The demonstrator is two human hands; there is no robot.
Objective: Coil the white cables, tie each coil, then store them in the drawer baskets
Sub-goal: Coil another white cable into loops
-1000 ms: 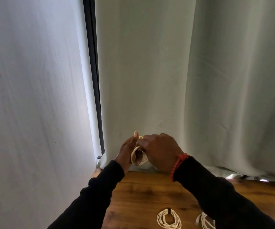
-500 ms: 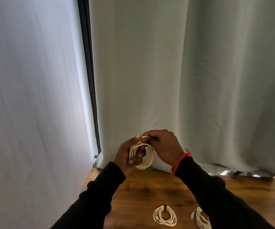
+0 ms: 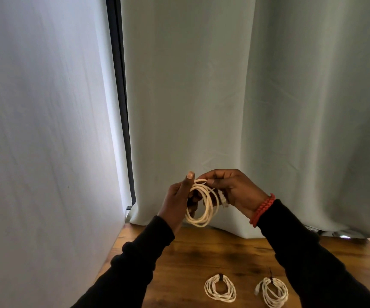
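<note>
A coil of white cable (image 3: pixel 204 205) hangs in the air between both hands, above the back of the wooden table (image 3: pixel 202 258). My left hand (image 3: pixel 177 201) grips the coil's left side with the thumb raised. My right hand (image 3: pixel 235 192) pinches the top of the coil, and the cable's plug end shows by its palm. Two tied white coils lie on the table near me: one coil (image 3: pixel 220 288) with a black tie at its top, and a second coil (image 3: pixel 272 291) partly behind my right sleeve.
A pale green curtain (image 3: pixel 246 96) hangs right behind the table. A white wall (image 3: pixel 41 130) stands close on the left, with a dark vertical frame (image 3: pixel 121 107) between wall and curtain. No drawer baskets are in view.
The view has tipped down, so the hands and the table coils sit higher in frame. The held coil has opened wider and its plug end now shows at my right hand.
</note>
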